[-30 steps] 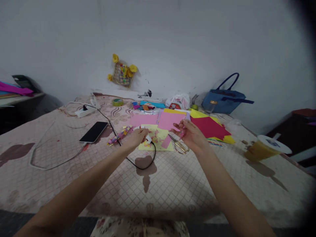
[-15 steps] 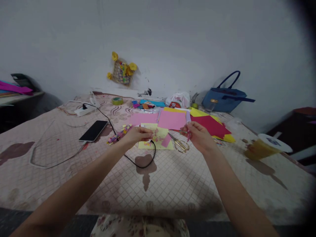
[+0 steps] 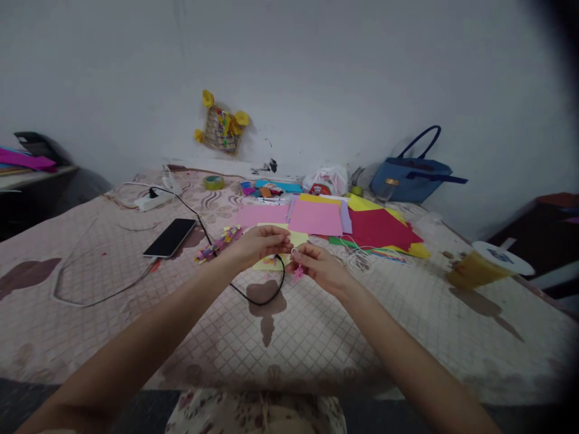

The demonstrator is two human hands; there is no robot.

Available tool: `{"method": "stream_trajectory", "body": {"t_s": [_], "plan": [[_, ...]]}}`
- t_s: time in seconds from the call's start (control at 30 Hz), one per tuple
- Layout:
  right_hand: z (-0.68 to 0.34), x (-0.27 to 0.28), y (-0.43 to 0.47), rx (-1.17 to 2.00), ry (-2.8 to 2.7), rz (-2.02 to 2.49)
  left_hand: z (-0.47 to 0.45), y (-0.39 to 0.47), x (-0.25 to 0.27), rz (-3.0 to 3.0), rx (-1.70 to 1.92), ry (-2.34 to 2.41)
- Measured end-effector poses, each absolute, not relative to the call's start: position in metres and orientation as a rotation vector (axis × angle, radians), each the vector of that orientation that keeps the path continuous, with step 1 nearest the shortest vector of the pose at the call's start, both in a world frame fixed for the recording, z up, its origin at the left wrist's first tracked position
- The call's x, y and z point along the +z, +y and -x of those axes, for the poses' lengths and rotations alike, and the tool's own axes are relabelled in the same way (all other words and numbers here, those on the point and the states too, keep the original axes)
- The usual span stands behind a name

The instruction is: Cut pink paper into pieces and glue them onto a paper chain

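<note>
My left hand point(image 3: 268, 246) is pinched closed over the pale yellow sheet point(image 3: 298, 240), and what lies between its fingertips is too small to name. Nearly meeting it, my right hand point(image 3: 322, 266) has its fingers closed on a small pink paper piece point(image 3: 298, 273), which hangs below the fingertips. Between the two hands a little white loop point(image 3: 294, 250) shows. Just left of my left hand lies a strip of pink, purple and yellow paper bits point(image 3: 219, 243). The hands cover much of the yellow sheet, and the scissors are hidden.
A black cable point(image 3: 262, 304) curls in front of the hands. To the left rests a phone point(image 3: 170, 237). Pink sheets point(image 3: 315, 217), red paper point(image 3: 384, 229) and white string point(image 3: 359, 258) lie beyond. At right stands a lidded cup point(image 3: 479, 271); a blue bag point(image 3: 411, 178) is behind.
My right hand has moved left, carrying the pink paper piece close to my left hand. It now covers where the scissors lay, and the white string shows at its former place.
</note>
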State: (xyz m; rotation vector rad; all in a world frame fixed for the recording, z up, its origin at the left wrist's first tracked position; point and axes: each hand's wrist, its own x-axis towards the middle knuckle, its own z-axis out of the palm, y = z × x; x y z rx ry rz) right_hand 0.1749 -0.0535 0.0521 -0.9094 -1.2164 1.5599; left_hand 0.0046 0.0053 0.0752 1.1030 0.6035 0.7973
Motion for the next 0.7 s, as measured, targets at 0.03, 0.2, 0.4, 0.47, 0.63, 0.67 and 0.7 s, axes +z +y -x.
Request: {"method": "stream_trajectory", "body": {"t_s": [0.03,0.2,0.4,0.47,0.63,0.67,0.7], "plan": [[-0.172,0.051,-0.053,1.57,-1.228,0.914,-0.006,0.005,0.075,-1.107,0.789,0.601],[-0.175,0.052,-0.049,1.457,-1.241,0.878,-0.004,0.004,0.073,-1.173,0.778,0.649],[-0.191,0.057,-0.047,1.486,-1.156,0.788,0.004,0.007,0.066,-1.493,0.741,0.744],[-0.193,0.058,-0.047,1.507,-1.151,0.781,0.003,0.007,0.064,-1.641,0.736,0.7],[-0.194,0.061,-0.046,1.533,-1.159,0.739,-0.004,-0.001,0.068,-1.893,0.625,0.561],[-0.195,0.062,-0.045,1.531,-1.159,0.733,-0.005,-0.002,0.07,-1.927,0.614,0.558],[-0.196,0.063,-0.045,1.526,-1.157,0.732,-0.005,-0.004,0.071,-1.957,0.615,0.573]]}}
